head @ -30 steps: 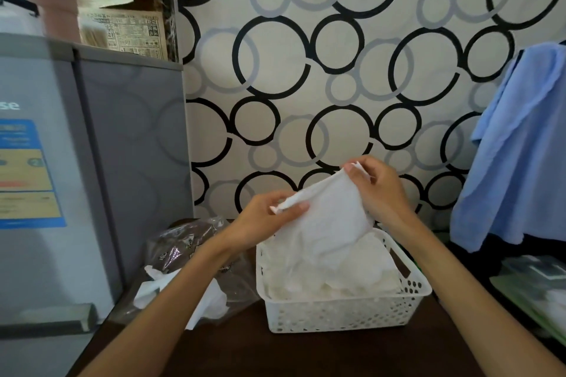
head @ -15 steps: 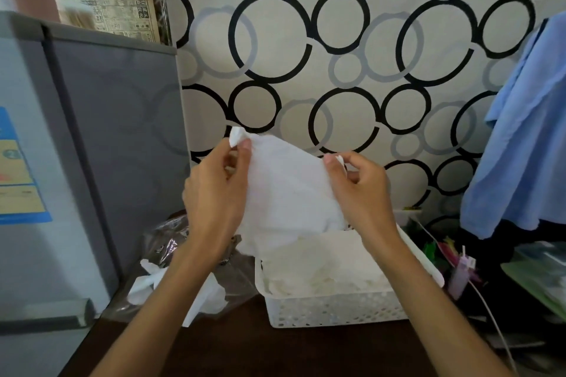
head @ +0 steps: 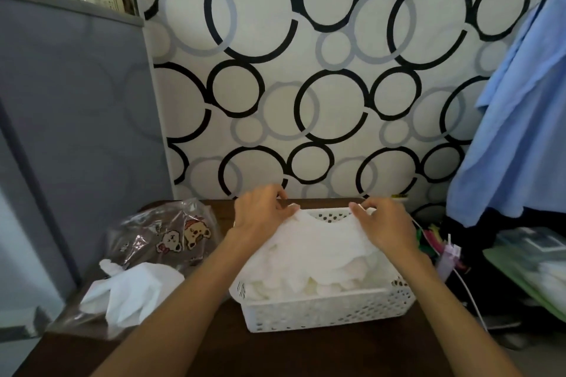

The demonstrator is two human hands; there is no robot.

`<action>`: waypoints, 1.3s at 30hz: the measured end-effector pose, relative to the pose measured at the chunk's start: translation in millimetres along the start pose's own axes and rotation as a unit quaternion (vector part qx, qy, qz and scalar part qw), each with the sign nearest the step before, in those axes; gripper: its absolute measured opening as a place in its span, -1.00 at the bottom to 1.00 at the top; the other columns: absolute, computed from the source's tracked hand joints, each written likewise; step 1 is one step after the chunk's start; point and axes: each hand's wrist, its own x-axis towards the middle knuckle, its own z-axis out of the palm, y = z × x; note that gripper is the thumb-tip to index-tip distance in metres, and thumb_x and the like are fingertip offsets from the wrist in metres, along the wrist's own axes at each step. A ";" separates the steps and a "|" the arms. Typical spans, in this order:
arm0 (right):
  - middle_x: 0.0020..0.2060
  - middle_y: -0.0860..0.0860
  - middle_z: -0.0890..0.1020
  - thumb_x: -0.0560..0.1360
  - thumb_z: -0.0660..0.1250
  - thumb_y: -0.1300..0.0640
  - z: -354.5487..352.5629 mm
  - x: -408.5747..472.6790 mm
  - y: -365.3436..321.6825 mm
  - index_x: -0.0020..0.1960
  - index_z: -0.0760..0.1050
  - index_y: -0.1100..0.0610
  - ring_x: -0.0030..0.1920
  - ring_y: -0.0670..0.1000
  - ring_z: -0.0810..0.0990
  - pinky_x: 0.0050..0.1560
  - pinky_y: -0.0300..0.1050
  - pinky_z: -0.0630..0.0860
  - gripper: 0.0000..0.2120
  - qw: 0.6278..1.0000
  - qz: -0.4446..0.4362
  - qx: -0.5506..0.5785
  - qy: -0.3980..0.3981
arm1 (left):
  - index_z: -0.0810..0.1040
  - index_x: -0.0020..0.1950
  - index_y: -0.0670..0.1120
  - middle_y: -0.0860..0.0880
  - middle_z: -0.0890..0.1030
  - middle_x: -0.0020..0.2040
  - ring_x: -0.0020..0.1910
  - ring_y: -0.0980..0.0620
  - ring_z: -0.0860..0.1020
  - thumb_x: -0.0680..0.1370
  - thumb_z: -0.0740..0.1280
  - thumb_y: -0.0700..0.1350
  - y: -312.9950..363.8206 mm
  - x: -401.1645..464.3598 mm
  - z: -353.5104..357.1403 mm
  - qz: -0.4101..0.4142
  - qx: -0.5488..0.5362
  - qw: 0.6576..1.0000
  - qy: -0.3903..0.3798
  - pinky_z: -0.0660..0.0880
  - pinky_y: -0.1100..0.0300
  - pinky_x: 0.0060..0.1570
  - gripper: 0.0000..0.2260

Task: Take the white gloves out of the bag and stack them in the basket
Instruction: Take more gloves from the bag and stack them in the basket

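- The left hand [head: 260, 217] pinched the near-left corner of a white glove [head: 324, 242] between thumb and fingertips, low over the far left edge of the basket.
- Further left, the clear plastic bag [head: 159, 236] with cartoon bears printed on it lay on the dark wooden table [head: 275, 352], more white gloves [head: 131, 291] spilling from its mouth.
- The white perforated basket [head: 330, 309] held a heap of gloves reaching about to its rim, with the held glove draped across the top.
- The right hand [head: 382, 223] pinched the glove's other corner by the far right rim.
- Risk, as I judged it: the pile was high and uneven, so letting go off-centre could have let the glove slide over the rim or bunch up and spoil the stack.
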 end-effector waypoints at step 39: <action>0.18 -0.11 0.54 0.52 0.32 -0.04 -29.0 -63.6 -76.3 0.19 0.54 -0.08 0.23 -0.07 0.42 0.22 -0.15 0.33 -0.75 0.941 -0.298 -0.020 -0.156 | 0.38 0.37 0.09 0.10 0.37 0.28 0.24 0.09 0.40 0.63 0.21 -0.14 -114.4 -85.9 -139.5 0.030 -0.046 0.965 -0.256 0.37 0.44 0.07 -0.68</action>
